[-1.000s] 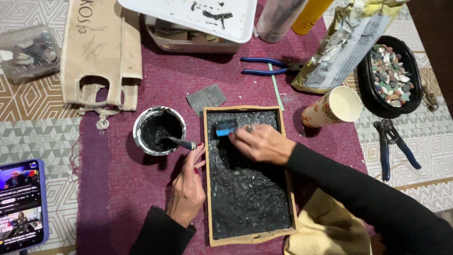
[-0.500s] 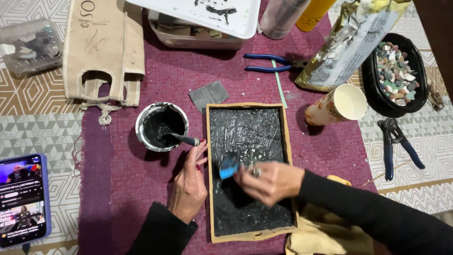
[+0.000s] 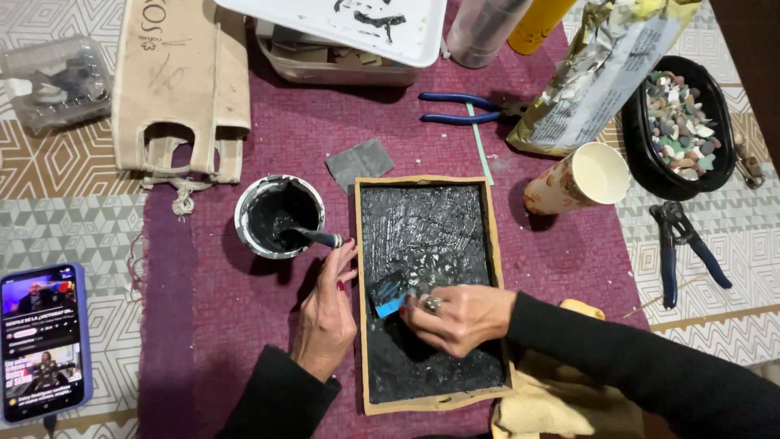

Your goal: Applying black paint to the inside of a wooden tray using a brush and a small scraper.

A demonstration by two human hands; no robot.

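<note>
A wooden-framed tray (image 3: 358, 244) filled with wet black paste lies on a maroon cloth (image 3: 260, 325). My right hand (image 3: 459, 317) is shut on a small blue spreader (image 3: 390, 306), pressing it onto the paste in the tray's lower middle. My left hand (image 3: 327, 313) rests flat against the tray's left rim, fingers spread. A round cup of black paste (image 3: 278, 216) with a tool handle (image 3: 318, 237) in it stands just left of the tray's upper corner.
A phone (image 3: 42, 341) lies at the lower left, a cloth bag (image 3: 179, 89) upper left. Blue pliers (image 3: 463, 112), a paper cup (image 3: 581, 177), a black bowl of stones (image 3: 674, 126), nippers (image 3: 681, 248), a white lid on a box (image 3: 349, 28) and a yellow rag (image 3: 561, 398) surround the tray.
My right hand has dragged the blue spreader from the tray's upper left corner down to its lower middle. My left hand has stayed on the left rim.
</note>
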